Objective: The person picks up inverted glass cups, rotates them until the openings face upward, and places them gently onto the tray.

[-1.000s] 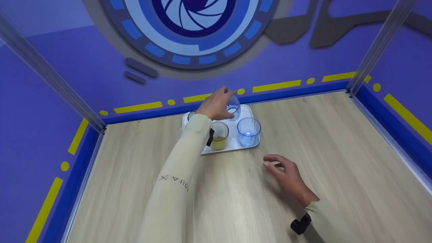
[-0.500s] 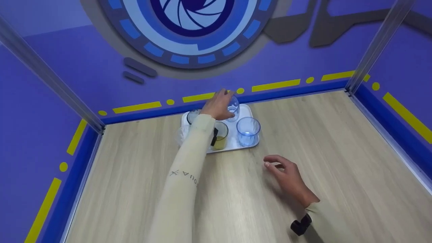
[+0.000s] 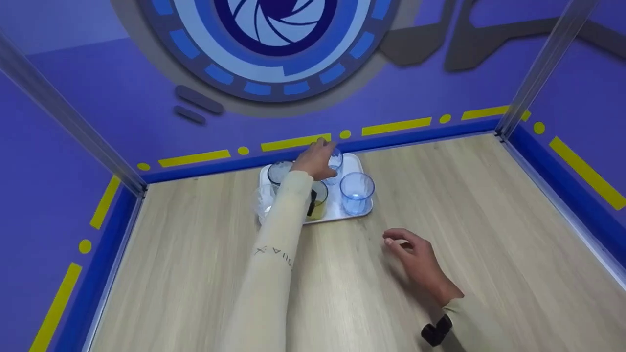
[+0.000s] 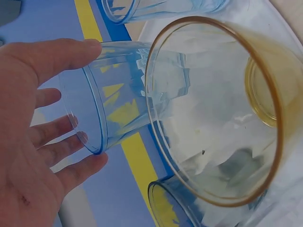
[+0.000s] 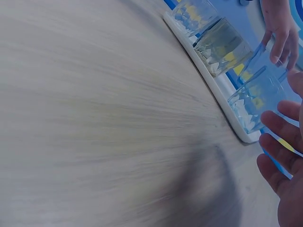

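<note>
Reaching across to the tray's (image 3: 363, 164) far edge, the left hand (image 3: 315, 160) has thumb and fingers curled loosely around the blue cup (image 4: 118, 94) standing upright there, right by the rim. The amber cup (image 4: 222, 109) sits just nearer on the tray. The right hand (image 3: 415, 256) rests relaxed on the table (image 3: 489, 220), holding nothing, well apart from the cups, so the left is way closer.

At nine o'clock the left hand (image 4: 33, 137) grips a blue tumbler (image 4: 109, 94); an amber-rimmed glass (image 4: 213, 113) fills three o'clock.
</note>
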The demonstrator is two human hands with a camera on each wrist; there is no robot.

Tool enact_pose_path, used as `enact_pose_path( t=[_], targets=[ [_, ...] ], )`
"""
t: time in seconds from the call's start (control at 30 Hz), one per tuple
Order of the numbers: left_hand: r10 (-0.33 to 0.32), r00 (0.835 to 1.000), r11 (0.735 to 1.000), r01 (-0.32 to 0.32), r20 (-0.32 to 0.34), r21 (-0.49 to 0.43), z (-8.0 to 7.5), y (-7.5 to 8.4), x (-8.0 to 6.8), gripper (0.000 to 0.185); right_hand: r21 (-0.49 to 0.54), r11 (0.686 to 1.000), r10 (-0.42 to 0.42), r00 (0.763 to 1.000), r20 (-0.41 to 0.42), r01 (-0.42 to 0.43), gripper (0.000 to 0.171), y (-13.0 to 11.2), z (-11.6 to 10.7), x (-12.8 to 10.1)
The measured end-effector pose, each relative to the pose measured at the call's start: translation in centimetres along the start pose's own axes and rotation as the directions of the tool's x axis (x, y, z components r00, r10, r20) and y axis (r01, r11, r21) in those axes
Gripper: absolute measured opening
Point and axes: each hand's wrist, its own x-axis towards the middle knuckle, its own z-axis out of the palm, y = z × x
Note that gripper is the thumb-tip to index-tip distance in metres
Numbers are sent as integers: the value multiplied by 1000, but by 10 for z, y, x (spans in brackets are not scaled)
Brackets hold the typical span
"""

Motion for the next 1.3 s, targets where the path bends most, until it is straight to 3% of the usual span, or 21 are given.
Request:
enact_pose_path(
  t=[0.33,0.63,0.9,1.03,1.3],
  targets=[
    [-21,1000,1000,21,8,-6,9,-8,4,79,2,1000,7,1000,-10,-7,31,4,0,-3],
    [-1,999,1000,2,37,-7,14,-5,3,78,38,999,32,999,-12,-31,27,7,1,-4],
    [15,999,1000,-16,46,8,21,-4,8,76,38,999,36,999,-18,-35,18,-24,-6,-12],
    [35,999,999,-36,41,31,25,-4,14,74,50,998,45,999,-22,-43,17,-28,-8,-13],
    [33,999,998,-34,26,52,26,2,19,73,40,998,43,998,-40,-42,22,3,-3,-3]
  ],
)
